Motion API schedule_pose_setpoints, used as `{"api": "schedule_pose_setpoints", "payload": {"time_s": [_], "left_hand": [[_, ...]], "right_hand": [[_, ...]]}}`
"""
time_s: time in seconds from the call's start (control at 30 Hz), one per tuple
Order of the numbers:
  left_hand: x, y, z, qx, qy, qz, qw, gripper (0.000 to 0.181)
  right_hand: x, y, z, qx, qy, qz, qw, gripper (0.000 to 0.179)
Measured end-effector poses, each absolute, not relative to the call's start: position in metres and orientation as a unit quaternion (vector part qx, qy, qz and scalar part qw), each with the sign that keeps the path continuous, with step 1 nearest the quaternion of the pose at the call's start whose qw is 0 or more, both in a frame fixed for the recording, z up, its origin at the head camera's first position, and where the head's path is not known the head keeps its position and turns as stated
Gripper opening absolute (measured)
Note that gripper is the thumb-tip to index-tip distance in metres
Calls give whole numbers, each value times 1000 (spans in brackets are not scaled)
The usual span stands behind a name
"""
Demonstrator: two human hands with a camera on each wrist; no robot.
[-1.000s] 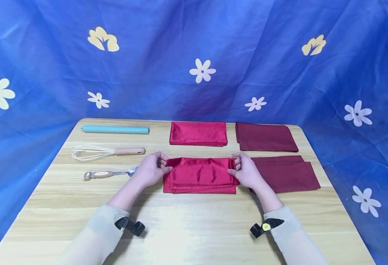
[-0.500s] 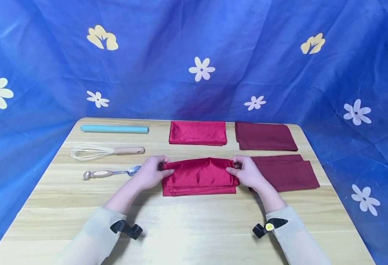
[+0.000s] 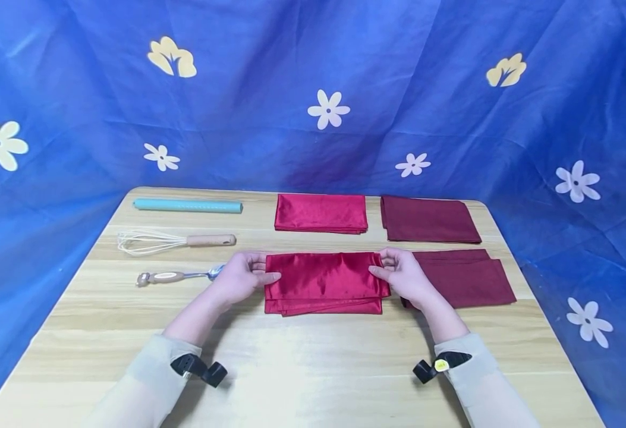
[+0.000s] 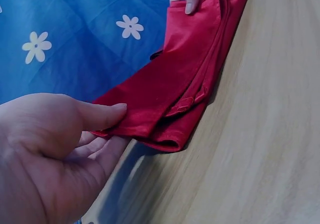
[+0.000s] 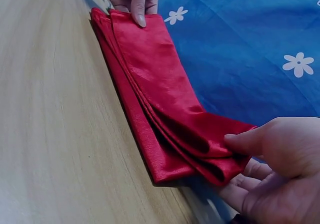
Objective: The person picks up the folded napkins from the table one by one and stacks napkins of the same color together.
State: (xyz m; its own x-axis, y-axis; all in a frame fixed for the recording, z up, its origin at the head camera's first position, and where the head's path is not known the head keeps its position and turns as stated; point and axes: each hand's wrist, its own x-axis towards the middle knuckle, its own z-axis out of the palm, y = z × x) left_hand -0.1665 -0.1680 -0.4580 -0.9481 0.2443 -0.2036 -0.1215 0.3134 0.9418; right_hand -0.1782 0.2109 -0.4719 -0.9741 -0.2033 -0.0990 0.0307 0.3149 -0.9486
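A shiny red satin cloth [image 3: 323,276], folded in layers into a wide rectangle, lies at the middle of the table. My left hand [image 3: 242,278] pinches its left end, thumb on top and fingers beneath. At the opposite end my right hand [image 3: 402,274] grips the cloth the same way. In the left wrist view the left thumb presses on the upper layer of the cloth [image 4: 150,97], whose held end is lifted off the wood. The right wrist view shows the cloth's layers [image 5: 165,99] fanned apart along the near side, curling up beside the right thumb.
Behind the cloth lies another folded red satin cloth [image 3: 320,213]. Two dark maroon folded cloths [image 3: 430,220] lie on the right, the nearer one partly behind the right hand. On the left are a teal stick [image 3: 186,205], a whisk [image 3: 184,241] and a spoon [image 3: 176,277].
Both hands keep hold of the red cloth's ends. Its upper layer, peaked and slack half a second ago, is now drawn straighter, and its far edge is level.
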Motion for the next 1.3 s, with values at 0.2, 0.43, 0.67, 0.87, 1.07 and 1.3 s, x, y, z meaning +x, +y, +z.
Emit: {"api": "schedule_pose_setpoints", "payload": {"time_s": [0.2,0.43,0.67,0.87,1.07,1.3], "left_hand": [[-165,-169,-457,11,761,625,176,32],[-165,-171,-458,-1,766,620,168,26],[-164,-170,-464,0,783,602,158,24],[-161,-169,-466,3,746,641,183,13],[-160,-167,-464,-6,732,650,206,27],[-159,-165,-461,-7,771,607,195,30]], "right_hand": [[-180,212,-472,-41,794,-595,115,18],[-180,215,-472,-22,794,-595,122,21],[-180,216,-473,-16,786,-605,125,25],[-178,216,-473,-17,781,-610,129,22],[-174,216,-471,-5,771,-620,147,25],[-174,218,-470,10,762,-625,170,50]]}}
